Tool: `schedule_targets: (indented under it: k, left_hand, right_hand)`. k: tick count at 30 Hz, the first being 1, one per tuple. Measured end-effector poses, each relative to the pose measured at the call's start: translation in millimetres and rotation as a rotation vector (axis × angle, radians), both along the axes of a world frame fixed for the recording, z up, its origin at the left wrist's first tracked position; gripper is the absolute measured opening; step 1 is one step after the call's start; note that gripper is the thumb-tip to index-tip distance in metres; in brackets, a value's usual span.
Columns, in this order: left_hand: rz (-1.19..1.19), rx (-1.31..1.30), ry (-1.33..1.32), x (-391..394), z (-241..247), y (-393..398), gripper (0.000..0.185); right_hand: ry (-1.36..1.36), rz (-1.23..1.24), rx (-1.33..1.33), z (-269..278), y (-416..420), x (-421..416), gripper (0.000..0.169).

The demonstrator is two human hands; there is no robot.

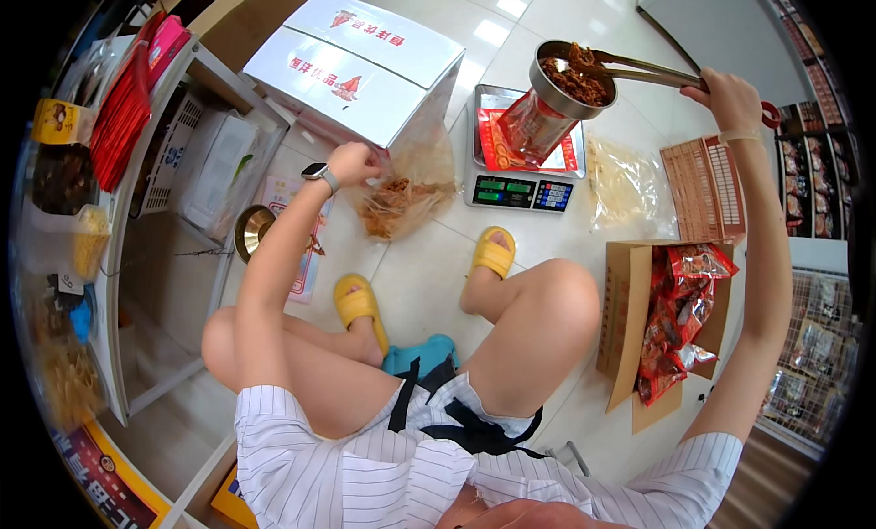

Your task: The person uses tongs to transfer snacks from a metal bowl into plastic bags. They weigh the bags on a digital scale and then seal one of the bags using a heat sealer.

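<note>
My right hand grips metal tongs, whose tips hold reddish-brown shredded food at a wide steel funnel ring. Under the ring, a red and clear plastic pouch stands tilted on a digital scale, over flat red packaging. My left hand, wearing a watch, has its fingers curled on the rim of a clear plastic bag. More shredded food lies in that bag, beside a white carton.
An open cardboard box of filled red pouches stands at the right, near a clear plastic bag and a brown plastic basket. A metal bowl and a shelf rack are at the left.
</note>
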State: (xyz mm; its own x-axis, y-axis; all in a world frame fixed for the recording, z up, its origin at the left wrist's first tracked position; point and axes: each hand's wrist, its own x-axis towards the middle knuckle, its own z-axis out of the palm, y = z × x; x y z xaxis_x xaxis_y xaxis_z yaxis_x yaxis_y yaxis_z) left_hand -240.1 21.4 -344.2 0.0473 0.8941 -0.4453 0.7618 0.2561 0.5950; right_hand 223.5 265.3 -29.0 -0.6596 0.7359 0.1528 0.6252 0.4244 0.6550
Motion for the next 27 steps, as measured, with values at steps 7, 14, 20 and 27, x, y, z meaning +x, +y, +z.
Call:
schedule_targets:
  k: [7, 14, 20, 27]
  left_hand:
    - [-0.259, 0.251, 0.234, 45, 37, -29, 0.018]
    - [-0.236, 0.310, 0.218, 60, 65, -21, 0.015]
    - [-0.175, 0.312, 0.177, 55, 60, -25, 0.017]
    - [-0.131, 0.288, 0.093, 37, 52, -30, 0.019]
  right_hand:
    - [0.027, -0.006, 0.038, 6, -23, 11, 0.052]
    - [0.174, 0.031, 0.044, 29, -86, 11, 0.051]
    - [0.366, 0.184, -0.206, 4, -155, -26, 0.047]
    - [0.186, 0.201, -0.481, -77, -177, -62, 0.047]
